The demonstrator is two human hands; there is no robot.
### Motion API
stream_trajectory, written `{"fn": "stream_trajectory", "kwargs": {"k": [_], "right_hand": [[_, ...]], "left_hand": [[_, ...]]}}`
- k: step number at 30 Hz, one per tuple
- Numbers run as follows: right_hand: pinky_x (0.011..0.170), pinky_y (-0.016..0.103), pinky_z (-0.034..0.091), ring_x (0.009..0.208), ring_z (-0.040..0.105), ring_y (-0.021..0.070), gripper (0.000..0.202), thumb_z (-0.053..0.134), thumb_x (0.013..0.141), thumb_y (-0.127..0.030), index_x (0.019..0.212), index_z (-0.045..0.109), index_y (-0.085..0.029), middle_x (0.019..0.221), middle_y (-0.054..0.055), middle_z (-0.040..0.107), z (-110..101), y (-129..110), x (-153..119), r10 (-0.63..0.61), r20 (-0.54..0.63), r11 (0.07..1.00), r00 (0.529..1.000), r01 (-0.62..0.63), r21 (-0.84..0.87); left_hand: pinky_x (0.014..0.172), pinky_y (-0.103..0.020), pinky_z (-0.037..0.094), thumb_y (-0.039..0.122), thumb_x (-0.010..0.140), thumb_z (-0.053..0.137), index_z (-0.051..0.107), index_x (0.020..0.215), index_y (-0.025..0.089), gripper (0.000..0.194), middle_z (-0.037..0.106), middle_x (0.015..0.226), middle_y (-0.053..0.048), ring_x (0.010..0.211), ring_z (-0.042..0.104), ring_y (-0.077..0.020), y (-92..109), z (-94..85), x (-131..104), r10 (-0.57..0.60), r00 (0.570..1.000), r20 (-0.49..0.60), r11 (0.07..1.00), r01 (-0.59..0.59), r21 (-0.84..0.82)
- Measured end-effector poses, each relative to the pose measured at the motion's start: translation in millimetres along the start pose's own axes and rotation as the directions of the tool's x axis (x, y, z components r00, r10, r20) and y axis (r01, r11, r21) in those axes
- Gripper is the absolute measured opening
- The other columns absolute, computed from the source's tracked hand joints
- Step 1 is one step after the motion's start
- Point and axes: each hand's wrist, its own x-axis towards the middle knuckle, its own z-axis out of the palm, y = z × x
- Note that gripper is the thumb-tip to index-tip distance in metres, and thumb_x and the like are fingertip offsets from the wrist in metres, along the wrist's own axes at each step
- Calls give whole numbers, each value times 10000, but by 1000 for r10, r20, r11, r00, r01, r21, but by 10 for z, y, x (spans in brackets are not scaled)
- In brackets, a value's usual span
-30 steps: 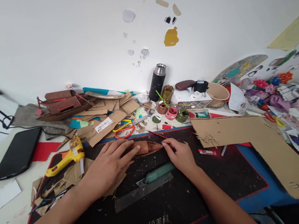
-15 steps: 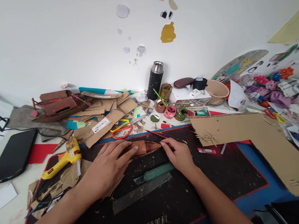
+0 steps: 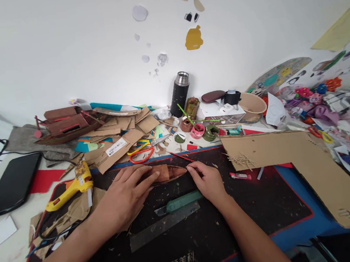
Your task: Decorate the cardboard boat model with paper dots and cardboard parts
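A small brown model boat [image 3: 177, 172] with a flat deck piece lies on the black desk mat [image 3: 106, 247], its pointed end to the right. Over its left part is my left hand [image 3: 127, 193], fingers along the far side and thumb on the near side, hiding that end. The thumb and forefinger of my right hand [image 3: 207, 180] are pinched together at the boat's tip. A green utility knife [image 3: 182, 201] with its blade out lies just in front of the boat, beside a clear plastic strip [image 3: 165, 227].
On the left are a yellow glue gun [image 3: 73, 189] and a black tablet-like object [image 3: 11, 184]. Cardboard scraps [image 3: 121, 149], orange scissors [image 3: 141, 154], paint jars [image 3: 197, 131], a black thermos [image 3: 179, 96] and a larger model boat [image 3: 68, 128] line the back. An L-shaped cardboard sheet [image 3: 293, 149] lies right.
The whole view has shifted slightly, so things appear a little further left. Both hands keep nearly the same place and grip on the boat.
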Motion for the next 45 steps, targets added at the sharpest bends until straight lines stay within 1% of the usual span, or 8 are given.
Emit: {"fn": "stream_trajectory", "kwargs": {"k": [20,27,34,38,40,42,44,45], "right_hand": [[701,284,501,752,768,209,233,588,1059,-352,992,783,-245,889,27,831,-31,-18,-3,30,44,1000,999,-30,1],[712,283,507,767,773,213,237,587,1058,-354,992,788,-246,892,29,833,-26,-24,-2,37,47,999,998,-37,3],[703,272,521,756,776,209,237,589,1056,-358,987,787,-249,893,32,839,-38,-52,9,31,40,1000,999,-31,-2],[706,280,532,759,777,215,251,578,1059,-371,978,784,-254,896,35,838,-31,-42,6,32,33,999,999,-32,-1],[717,288,539,766,778,219,260,573,1058,-381,980,785,-255,906,40,840,-27,-30,4,35,35,999,999,-35,-3],[709,289,540,740,770,218,265,575,1056,-391,982,788,-254,881,38,834,-26,-19,2,40,36,999,999,-39,-10],[693,287,536,712,760,213,266,583,1053,-399,979,791,-251,850,31,826,-27,-12,2,43,33,999,999,-42,-17],[690,287,534,710,760,212,266,587,1052,-401,975,791,-249,844,29,824,-27,-9,2,42,30,999,999,-42,-18]], "left_hand": [[1035,-472,558,275,1102,526,690,1383,180,339,757,1320,-117,1191,681,-292,36,-46,38,26,998,-62,999,-27,-30],[1040,-489,553,262,1085,543,662,1433,179,377,745,1355,-126,1225,669,-311,-4,-60,-3,-17,997,-74,999,14,-32],[1075,-492,555,265,1081,563,649,1473,217,405,730,1408,-117,1253,679,-303,23,29,-101,-49,997,-61,998,46,-46],[1085,-497,560,271,1074,573,611,1512,242,441,726,1417,-115,1281,676,-306,-21,-46,-128,-74,994,-86,996,69,-55],[1083,-485,562,274,1064,591,649,1440,258,381,741,1376,-105,1274,685,-299,-82,-157,-143,-127,982,-140,990,117,-74],[1062,-474,567,270,1046,629,689,1258,248,222,756,1307,-100,1233,707,-290,-156,-296,-174,-206,956,-209,976,187,-108],[1009,-457,577,266,1029,667,636,1060,235,53,761,1225,-98,1151,727,-271,-229,-431,-228,-290,920,-262,955,262,-137],[971,-443,582,271,1027,675,592,993,237,96,759,1184,-94,1105,730,-260,-263,-487,-265,-327,903,-278,944,297,-143]]}}
